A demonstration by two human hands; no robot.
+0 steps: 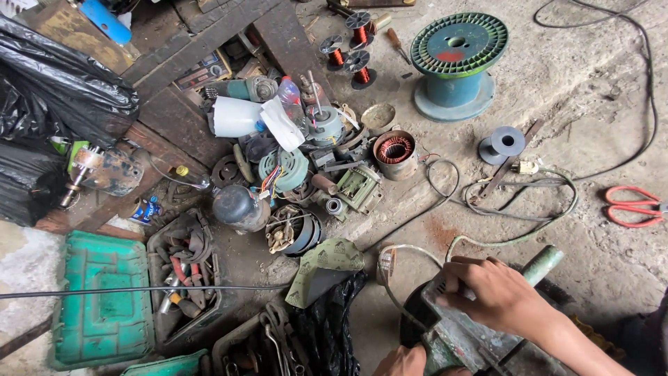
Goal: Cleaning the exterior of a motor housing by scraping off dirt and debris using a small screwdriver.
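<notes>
My right hand lies with curled fingers on top of a worn green bench vise at the bottom of the head view, gripping its upper jaw area. My left hand shows only partly at the bottom edge, pressed against the vise's left side; its fingers are hidden. A green-grey handle bar sticks out from behind my right hand. A loop of pale wire lies just left of the vise.
A heap of motor parts and a copper-wound stator sits at centre. A green spool stands at the back, red scissors at right, a green toolbox lid and tool tray at left. Cables cross the concrete floor.
</notes>
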